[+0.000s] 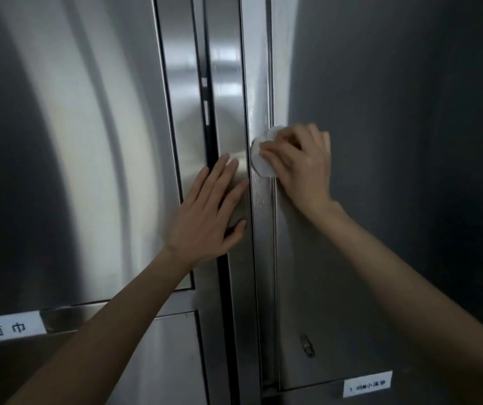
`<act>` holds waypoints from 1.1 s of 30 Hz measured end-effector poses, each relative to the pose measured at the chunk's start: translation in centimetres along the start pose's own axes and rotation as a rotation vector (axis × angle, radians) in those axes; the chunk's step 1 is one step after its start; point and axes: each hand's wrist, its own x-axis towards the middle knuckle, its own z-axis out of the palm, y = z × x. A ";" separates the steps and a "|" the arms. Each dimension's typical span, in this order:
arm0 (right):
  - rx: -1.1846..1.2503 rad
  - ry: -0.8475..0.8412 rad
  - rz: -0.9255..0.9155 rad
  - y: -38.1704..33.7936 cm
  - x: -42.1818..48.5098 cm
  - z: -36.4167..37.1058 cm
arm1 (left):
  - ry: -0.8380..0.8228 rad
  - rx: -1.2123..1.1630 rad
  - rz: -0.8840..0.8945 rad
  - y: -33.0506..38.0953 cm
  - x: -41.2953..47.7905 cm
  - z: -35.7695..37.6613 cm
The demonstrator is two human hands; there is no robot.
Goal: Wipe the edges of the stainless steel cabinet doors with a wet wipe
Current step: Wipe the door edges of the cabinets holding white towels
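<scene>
Gripped wadded wet wipe (pixel 261 160) in curled fingers of right hand (pixel 300 166) | pressed against vertical door edge (pixel 262 252), mid-height | lay with long axis roughly upright, along that edge | rested left hand (pixel 208 213) flat, fingers straight and slightly spread, on centre panel (pixel 228 127) just left of wipe

We've got dim light, a broad glare band on the left door (pixel 68 159), right door (pixel 409 171) in shadow, edges bowed, soft focus.
</scene>
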 end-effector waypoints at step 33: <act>0.069 -0.072 0.010 -3.0 -13.3 -1.6 | -0.130 0.095 0.487 -6.3 6.7 -2.2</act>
